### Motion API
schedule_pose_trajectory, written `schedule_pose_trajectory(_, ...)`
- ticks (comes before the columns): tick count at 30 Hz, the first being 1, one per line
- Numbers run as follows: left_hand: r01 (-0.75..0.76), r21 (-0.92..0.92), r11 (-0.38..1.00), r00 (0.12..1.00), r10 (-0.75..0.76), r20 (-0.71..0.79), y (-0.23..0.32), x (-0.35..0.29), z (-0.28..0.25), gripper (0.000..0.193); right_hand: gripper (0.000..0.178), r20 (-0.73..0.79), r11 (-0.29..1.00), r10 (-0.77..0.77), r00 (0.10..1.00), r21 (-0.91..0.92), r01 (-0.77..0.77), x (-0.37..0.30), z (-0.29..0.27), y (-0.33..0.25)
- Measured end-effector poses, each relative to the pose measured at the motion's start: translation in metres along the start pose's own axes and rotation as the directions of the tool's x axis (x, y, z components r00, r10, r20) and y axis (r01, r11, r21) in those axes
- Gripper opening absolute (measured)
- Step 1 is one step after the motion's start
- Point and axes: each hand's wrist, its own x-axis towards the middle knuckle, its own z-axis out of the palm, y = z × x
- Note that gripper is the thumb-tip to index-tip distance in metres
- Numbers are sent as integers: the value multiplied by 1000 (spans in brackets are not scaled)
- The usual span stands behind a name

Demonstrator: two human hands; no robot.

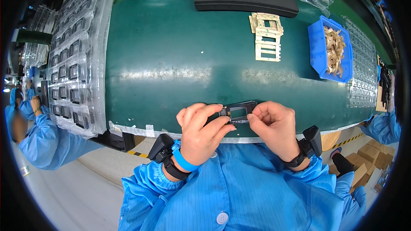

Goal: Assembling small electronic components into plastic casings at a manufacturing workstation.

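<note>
A small black rectangular frame [243, 106] with a window in its middle is held just above the near edge of the green table. My left hand [199, 130] grips its left end, thumb below and fingers above. At the right end of the frame, my right hand [275, 122] is closed in a pinch, thumb and index fingertip on the edge. Whether a thin strip also sits between those right fingertips is too small to tell. Part of the frame is covered by my fingers.
Cream adhesive-backed cutouts [268, 38] lie toward the far right, beside a blue bin [317, 51] of tan paper strips. A long black block [246, 1] lies at the back. Clear trays [95, 68] of black frames line the left side. Co-workers in blue are on both sides.
</note>
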Motion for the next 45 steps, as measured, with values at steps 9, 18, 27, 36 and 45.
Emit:
schedule_pose_trajectory(9, -36, 34, 999, 999, 36, 15, 0, 1, -1, 27, 8, -51, 987, -126, 991, -108, 119, -1, 4, -1)
schedule_pose_trajectory(18, -70, 105, 992, 997, 67, 33, 1, 3, -1, 38, 9, -19, 982, -119, 993, -153, 115, 1, 1, -3)
schedule_pose_trajectory(27, -61, 74, 995, 998, 59, 25, 2, 5, -1, 43, 8, -25, 972, -128, 992, -203, 120, -3, -1, -6)
schedule_pose_trajectory(36, -28, 35, 999, 1000, 28, 1, 2, 4, -1, 40, 8, -11, 974, -133, 991, -184, 128, -1, -2, -6)
schedule_pose_trajectory(45, -100, 190, 977, 994, 91, 60, 8, 1, 0, 42, 9, 1, 973, -136, 991, -190, 134, 0, -3, -8)
